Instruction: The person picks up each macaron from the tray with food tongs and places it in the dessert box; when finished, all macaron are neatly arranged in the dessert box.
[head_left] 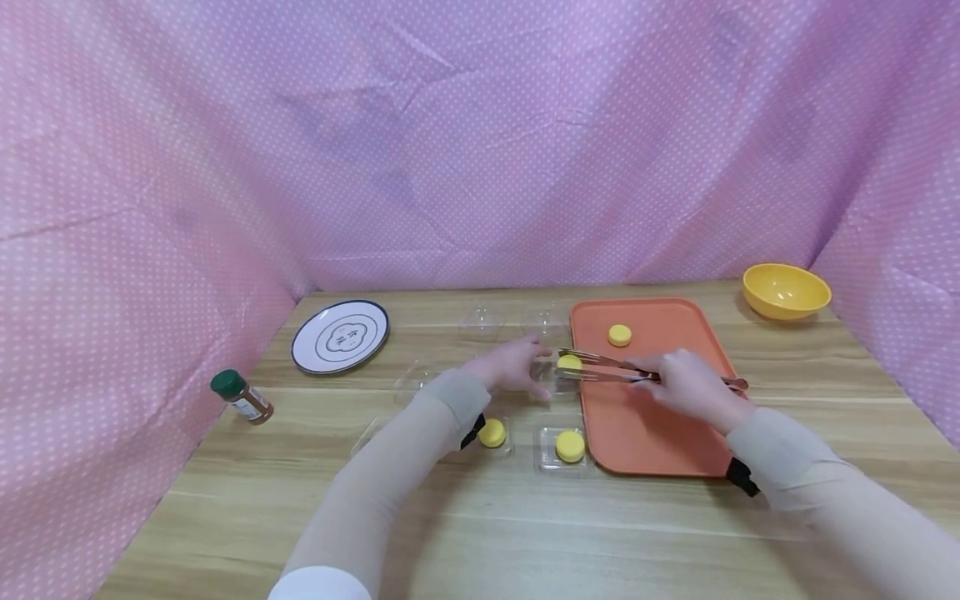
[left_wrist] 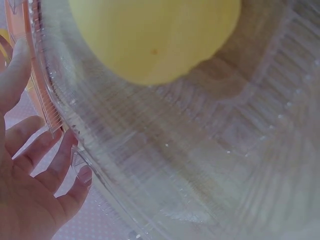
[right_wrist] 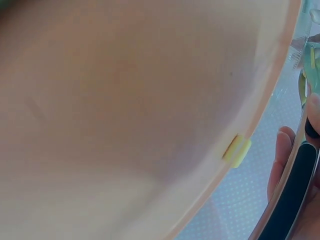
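My right hand (head_left: 690, 387) grips metal tongs (head_left: 609, 377), whose dark handle (right_wrist: 290, 195) shows in the right wrist view. Between the tongs' tips is a yellow macaron (head_left: 569, 363), over a clear plastic container (head_left: 564, 387) at the tray's left edge. My left hand (head_left: 512, 365) reaches beside that container with fingers and thumb spread; whether it touches the plastic I cannot tell. Another macaron (head_left: 619, 335) lies on the orange tray (head_left: 637, 442). Two nearer clear containers hold one macaron each, the left macaron (head_left: 492, 432) and the right macaron (head_left: 570, 446).
More clear plastic containers (head_left: 482, 323) stand at the back and left, partly behind my left arm. A blue-rimmed white plate (head_left: 315, 354) and a green-capped spice jar (head_left: 243, 398) are at left. A yellow bowl (head_left: 785, 293) sits at the back right. Pink dotted cloth (head_left: 465, 167) surrounds the table.
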